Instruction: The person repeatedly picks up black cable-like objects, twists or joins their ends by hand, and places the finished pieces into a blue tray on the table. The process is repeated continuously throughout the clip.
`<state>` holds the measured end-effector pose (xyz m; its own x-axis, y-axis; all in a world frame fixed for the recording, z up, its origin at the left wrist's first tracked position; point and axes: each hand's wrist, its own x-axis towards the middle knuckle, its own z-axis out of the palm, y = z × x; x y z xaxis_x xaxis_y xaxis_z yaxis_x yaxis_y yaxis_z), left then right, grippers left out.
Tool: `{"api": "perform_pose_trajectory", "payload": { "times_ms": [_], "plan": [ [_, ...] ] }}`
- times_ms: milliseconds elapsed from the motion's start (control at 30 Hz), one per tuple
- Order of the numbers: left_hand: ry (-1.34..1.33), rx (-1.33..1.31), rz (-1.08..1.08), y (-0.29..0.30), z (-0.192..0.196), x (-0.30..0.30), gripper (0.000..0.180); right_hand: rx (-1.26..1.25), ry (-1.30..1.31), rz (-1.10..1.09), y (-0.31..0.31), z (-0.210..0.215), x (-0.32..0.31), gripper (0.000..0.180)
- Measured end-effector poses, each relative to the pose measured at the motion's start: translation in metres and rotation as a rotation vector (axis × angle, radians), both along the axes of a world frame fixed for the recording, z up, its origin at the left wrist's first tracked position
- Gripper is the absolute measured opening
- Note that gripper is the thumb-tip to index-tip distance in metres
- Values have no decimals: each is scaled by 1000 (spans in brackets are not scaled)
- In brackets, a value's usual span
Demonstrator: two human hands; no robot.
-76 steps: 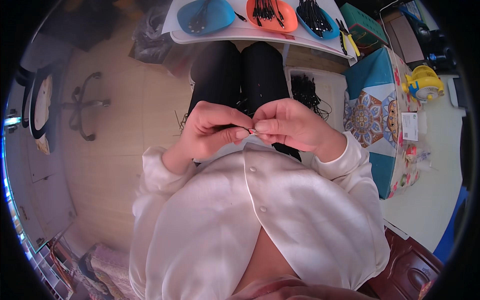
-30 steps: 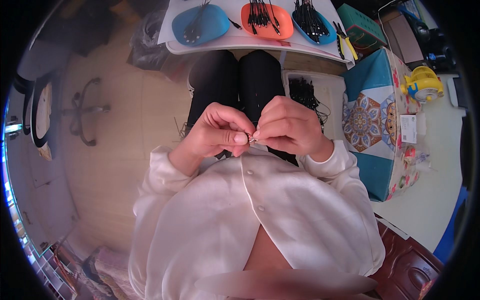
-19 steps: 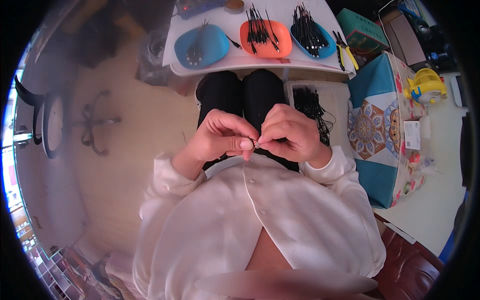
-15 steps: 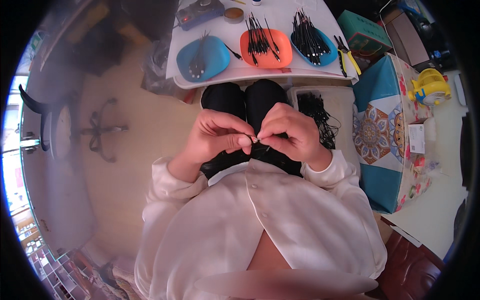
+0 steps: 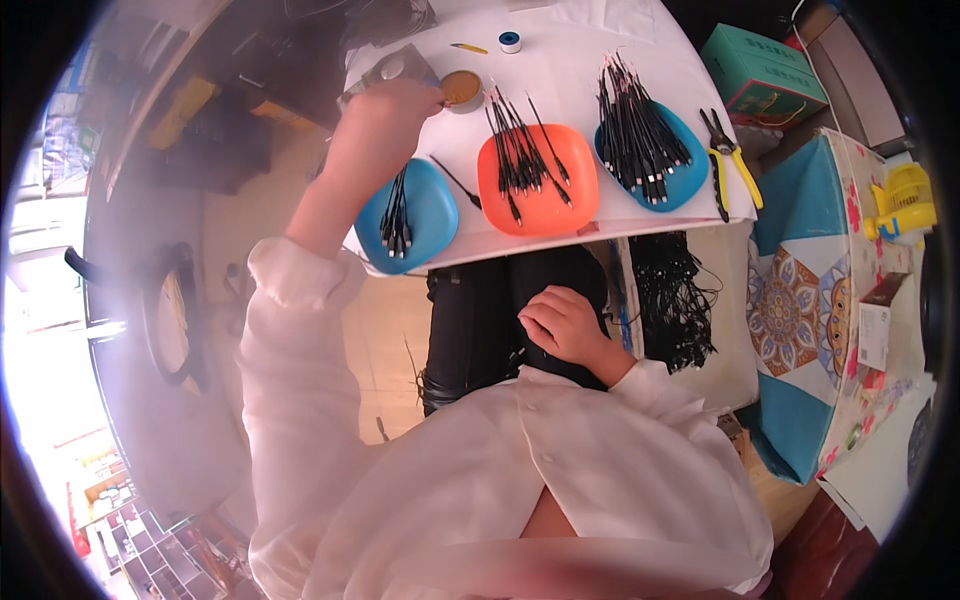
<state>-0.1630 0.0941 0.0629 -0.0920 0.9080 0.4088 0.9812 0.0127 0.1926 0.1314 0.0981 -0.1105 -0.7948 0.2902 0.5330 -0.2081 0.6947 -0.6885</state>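
Reaching left hand [image 5: 385, 120] to round brown tin [image 5: 461, 88] on table [image 5: 570, 55]; fingers hidden, cannot tell. Right hand [image 5: 563, 325] resting, fingers curled. Go slow, dip gently.

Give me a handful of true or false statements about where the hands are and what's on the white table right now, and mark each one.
1. The left hand reaches out over the white table, next to a small round tin. True.
2. The right hand rests on the orange plate. False: it lies in the person's lap, on the dark trousers.
3. The orange plate sits between two blue plates. True.
4. All three plates are empty. False: each holds short black cables.
5. Yellow-handled pliers lie at the table's right edge. True.
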Motion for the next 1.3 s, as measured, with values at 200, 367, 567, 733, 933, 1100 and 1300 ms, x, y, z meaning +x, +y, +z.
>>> {"api": "perform_pose_trajectory", "payload": {
  "times_ms": [200,367,567,733,933,1100,1300],
  "plan": [
    [79,-223,-52,41,-50,-45,13,-120,-17,-2,12,-3,-4,8],
    [199,-306,-150,61,-59,-66,15,-136,-12,10,18,-4,-7,8],
    [265,-406,-200,72,-59,-72,15,-151,-13,19,22,-6,-7,7],
    [291,-423,-233,76,-56,-68,16,-157,-2,19,22,-6,-6,8],
    [304,-446,-240,79,-48,-53,18,-151,-20,14,22,-5,-5,8],
    [330,-424,-254,80,-51,-46,22,-155,-7,15,22,-4,-5,8],
    [307,-383,-154,68,-43,-67,19,-142,0,14,22,-5,-5,8]
  ]
}}
